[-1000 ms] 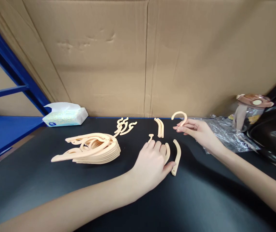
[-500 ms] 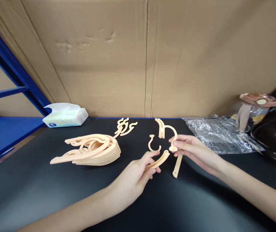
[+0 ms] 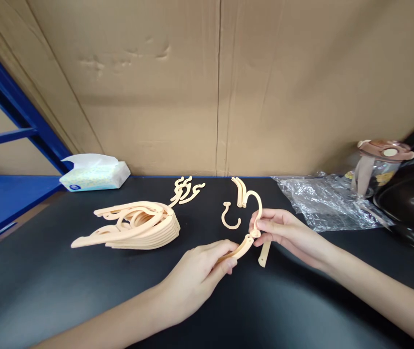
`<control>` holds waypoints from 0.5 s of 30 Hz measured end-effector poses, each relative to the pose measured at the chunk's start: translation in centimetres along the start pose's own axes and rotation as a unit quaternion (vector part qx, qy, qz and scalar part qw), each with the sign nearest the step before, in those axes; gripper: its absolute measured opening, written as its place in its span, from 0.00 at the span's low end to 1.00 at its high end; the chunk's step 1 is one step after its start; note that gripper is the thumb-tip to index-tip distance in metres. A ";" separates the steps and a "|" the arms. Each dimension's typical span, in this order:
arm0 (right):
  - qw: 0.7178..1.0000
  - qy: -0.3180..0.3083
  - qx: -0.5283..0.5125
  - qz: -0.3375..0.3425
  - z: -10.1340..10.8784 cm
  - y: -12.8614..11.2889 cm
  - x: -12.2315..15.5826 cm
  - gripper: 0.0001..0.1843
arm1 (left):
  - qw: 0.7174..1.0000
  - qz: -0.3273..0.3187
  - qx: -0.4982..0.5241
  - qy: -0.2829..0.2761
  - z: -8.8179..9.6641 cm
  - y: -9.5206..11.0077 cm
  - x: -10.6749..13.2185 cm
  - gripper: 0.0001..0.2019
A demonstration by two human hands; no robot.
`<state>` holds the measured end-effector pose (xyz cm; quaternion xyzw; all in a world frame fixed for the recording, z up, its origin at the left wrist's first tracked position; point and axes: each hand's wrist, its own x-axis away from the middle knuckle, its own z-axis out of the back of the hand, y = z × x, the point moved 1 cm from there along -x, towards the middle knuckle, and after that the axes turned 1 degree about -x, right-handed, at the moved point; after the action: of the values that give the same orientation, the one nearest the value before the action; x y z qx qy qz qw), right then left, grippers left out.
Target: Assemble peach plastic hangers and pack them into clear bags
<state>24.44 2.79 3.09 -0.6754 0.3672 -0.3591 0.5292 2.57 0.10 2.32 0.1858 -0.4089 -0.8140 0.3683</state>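
Note:
My left hand is closed around a curved, beige hanger arm, its free end pointing up and right. Between the fingers of my right hand is a beige hanger hook, curve upward. The hook's flat base meets the end of the arm, or lies very close to it; I cannot tell if they are joined. Below my right hand a flat beige strip rests on the table, partly covered. A loose hook lies just behind my hands, and a few hanger arms lie farther back.
To the left sits a stack of beige hangers, with several small notched pieces behind it. A tissue pack stands at back left. Crinkled clear plastic and a drinking bottle are at right. Cardboard walls the back.
The hook in my right hand has come down and slightly left, to the end of the hanger arm. My left hand has lowered a little and its fingers have closed more.

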 end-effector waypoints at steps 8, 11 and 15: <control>1.000 -0.009 0.017 -0.014 -0.6 -0.1 0.1 0.08 | 1.000 -0.003 -0.004 -0.011 0.0 0.1 0.0 0.08; 0.999 -0.024 0.012 -0.023 -0.7 0.0 0.2 0.08 | 1.000 -0.006 -0.014 -0.012 -0.1 0.1 0.2 0.07; 0.999 -0.029 -0.002 -0.023 -0.7 0.2 0.3 0.09 | 0.999 -0.011 -0.046 -0.017 0.0 0.0 0.3 0.09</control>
<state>23.93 2.22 3.02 -0.6953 0.3364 -0.3505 0.5296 2.39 -0.15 2.30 0.1594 -0.3751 -0.8388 0.3609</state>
